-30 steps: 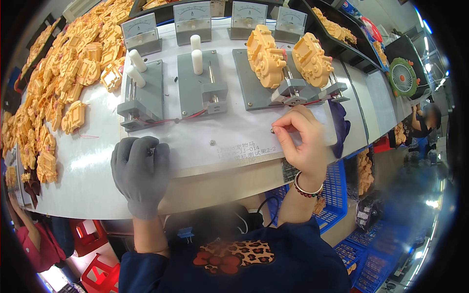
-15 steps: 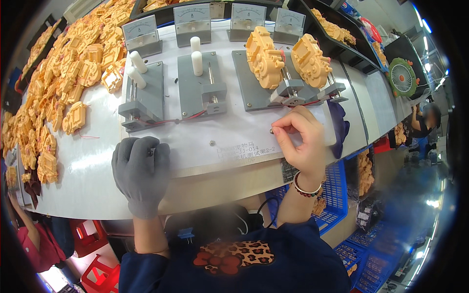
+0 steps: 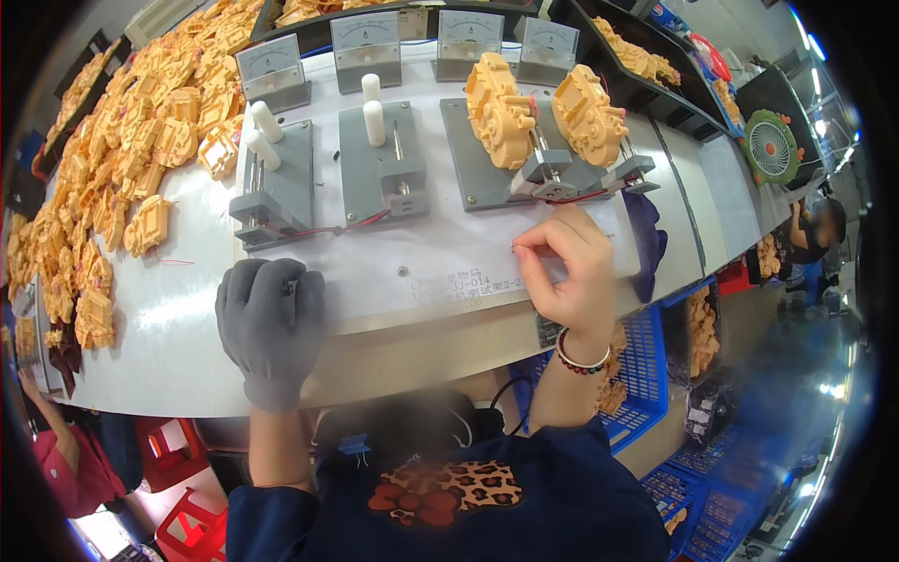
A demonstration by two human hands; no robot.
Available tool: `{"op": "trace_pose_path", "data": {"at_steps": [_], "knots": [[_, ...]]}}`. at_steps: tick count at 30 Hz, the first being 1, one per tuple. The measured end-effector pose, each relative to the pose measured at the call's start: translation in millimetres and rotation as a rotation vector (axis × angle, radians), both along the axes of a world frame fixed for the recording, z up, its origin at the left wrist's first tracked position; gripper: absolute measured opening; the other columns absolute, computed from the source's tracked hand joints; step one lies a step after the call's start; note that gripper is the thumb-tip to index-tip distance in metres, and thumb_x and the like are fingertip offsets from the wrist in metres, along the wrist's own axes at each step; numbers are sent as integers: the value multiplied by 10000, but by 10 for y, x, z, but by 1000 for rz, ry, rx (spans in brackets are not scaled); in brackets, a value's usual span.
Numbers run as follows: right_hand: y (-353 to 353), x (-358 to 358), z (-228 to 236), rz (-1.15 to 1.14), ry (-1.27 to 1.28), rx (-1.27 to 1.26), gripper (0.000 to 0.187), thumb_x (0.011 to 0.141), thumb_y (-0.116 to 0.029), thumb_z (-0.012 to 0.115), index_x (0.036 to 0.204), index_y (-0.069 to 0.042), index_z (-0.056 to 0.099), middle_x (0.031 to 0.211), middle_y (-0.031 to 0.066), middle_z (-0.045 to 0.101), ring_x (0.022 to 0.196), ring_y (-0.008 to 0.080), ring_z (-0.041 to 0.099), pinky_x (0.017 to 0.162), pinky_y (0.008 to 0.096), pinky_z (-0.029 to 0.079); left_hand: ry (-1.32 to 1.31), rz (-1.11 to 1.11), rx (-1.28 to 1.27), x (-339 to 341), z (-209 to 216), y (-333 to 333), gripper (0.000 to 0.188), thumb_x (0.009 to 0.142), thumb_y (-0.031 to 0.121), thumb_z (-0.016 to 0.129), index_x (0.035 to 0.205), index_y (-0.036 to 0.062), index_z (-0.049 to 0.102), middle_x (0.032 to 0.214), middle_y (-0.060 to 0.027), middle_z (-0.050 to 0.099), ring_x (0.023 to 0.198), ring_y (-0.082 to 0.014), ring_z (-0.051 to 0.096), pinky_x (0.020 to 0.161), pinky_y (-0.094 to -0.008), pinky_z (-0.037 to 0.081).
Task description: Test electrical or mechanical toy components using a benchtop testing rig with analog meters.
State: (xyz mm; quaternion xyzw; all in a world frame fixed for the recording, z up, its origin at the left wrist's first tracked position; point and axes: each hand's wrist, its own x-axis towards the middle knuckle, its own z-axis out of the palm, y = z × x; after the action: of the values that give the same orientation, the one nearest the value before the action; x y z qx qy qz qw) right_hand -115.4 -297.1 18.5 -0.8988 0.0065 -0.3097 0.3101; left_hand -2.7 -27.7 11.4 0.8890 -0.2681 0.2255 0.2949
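My left hand [image 3: 267,323], in a grey glove, is curled closed on the board's front left, with a small dark round thing by its thumb. My bare right hand [image 3: 567,267] has thumb and forefinger bent together beside a small dark stud at the board's front right; whatever they pinch is too small to make out. Past my hands stand grey fixtures: a left fixture [image 3: 290,178] and a middle fixture [image 3: 351,183], both with white pegs. Two tan plastic gear housings, a left housing [image 3: 499,117] and a right housing [image 3: 588,117], sit tilted on the right-hand fixtures.
Several analog meters [image 3: 365,42] line the back. Tan housings are heaped [image 3: 150,122] at the left. Black trays [image 3: 646,84] stand behind, a green fan [image 3: 771,148] at the right. A dark purple glove-like cloth [image 3: 646,244] lies right of my right hand; a blue basket [image 3: 641,375] is below.
The view has shifted slightly. Both hands keep nearly the same pose and place, and the two housings remain on their fixtures.
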Motion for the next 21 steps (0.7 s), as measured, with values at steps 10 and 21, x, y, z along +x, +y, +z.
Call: {"op": "trace_pose_path", "data": {"at_steps": [10, 21], "knots": [[86, 73, 1, 55, -195, 299, 552, 710, -68, 713, 1231, -10, 539, 1057, 123, 605, 825, 214, 595, 741, 320, 484, -274, -527, 18, 109, 1059, -445, 216, 710, 53, 714, 917, 67, 652, 755, -83, 603, 705, -269, 591, 634, -378, 459], [5, 80, -41, 115, -297, 292, 484, 690, -79, 692, 1154, -5, 579, 1001, 73, 623, 753, 149, 553, 683, 274, 462, 29, -508, 487, 473, 1520, -1465, 259, 892, 287, 634, 941, 39, 689, 853, -146, 692, 800, -291, 663, 705, -361, 513]]}}
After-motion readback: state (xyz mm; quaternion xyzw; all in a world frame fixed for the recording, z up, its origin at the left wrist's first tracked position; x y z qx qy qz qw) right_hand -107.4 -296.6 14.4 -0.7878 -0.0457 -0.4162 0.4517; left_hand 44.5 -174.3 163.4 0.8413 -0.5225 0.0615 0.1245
